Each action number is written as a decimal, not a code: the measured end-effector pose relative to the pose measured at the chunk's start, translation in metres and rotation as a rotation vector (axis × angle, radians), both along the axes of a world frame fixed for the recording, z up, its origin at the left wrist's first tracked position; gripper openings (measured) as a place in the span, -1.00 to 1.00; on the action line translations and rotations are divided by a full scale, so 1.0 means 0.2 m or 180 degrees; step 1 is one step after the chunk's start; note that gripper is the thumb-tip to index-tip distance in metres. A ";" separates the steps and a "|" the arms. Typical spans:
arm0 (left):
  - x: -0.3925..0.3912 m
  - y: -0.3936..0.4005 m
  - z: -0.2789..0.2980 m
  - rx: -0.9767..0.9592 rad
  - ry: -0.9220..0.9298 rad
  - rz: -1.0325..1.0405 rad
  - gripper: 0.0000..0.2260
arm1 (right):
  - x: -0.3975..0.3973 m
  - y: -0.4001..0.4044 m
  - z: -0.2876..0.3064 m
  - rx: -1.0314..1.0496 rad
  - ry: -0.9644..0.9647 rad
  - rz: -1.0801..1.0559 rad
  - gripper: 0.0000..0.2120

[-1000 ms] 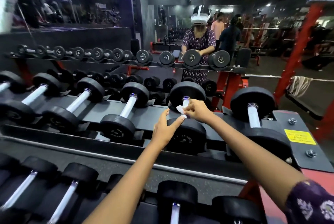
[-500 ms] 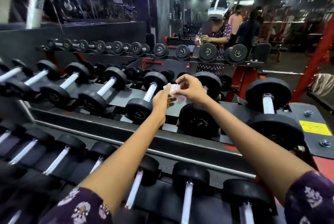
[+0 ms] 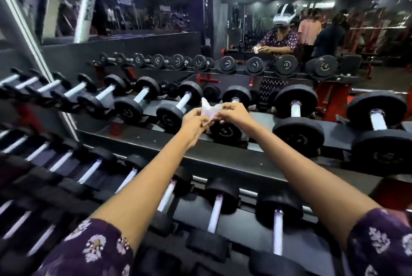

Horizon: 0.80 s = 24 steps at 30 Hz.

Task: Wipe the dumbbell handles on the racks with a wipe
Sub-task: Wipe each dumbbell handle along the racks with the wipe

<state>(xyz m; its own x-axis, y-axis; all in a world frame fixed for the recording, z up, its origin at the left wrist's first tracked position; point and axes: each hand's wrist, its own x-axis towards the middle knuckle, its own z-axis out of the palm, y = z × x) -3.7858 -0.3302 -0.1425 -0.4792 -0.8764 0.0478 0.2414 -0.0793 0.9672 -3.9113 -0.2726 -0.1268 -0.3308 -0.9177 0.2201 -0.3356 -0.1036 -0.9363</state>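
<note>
A crumpled white wipe (image 3: 209, 111) is held in the air between both hands, above the upper rack. My left hand (image 3: 194, 122) pinches its left side and my right hand (image 3: 233, 112) pinches its right side. Directly behind and below the hands sits a black dumbbell (image 3: 227, 130) whose handle is mostly hidden by them. To the left lies another dumbbell with a bare steel handle (image 3: 184, 100); to the right, one with a short handle (image 3: 295, 109). Neither hand touches a dumbbell.
The upper rack shelf (image 3: 223, 159) carries a row of black dumbbells running left to right. A lower rack (image 3: 214, 215) of dumbbells lies under my forearms. A mirror wall behind reflects the racks and people (image 3: 307, 30). A red frame (image 3: 330, 95) stands at the right.
The hands lifted the wipe off the dumbbell handle and now stretch it between them. The view has swung left along the rack.
</note>
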 end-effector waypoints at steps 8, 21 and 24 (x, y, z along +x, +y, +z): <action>0.47 -0.04 0.01 -0.0227 -0.0350 -0.0174 -0.88 | 0.48 0.00 -0.05 0.0050 -0.0080 -0.0204 -0.85; 0.32 -0.21 -0.08 -0.0217 -0.0273 -0.0029 -0.86 | 0.41 -0.12 -0.03 0.0201 -0.1698 -0.0372 -0.92; 0.17 -0.29 -0.07 -0.0219 -0.0155 0.0085 -0.79 | 0.28 -0.20 -0.03 0.0090 -0.2027 -0.0494 -0.93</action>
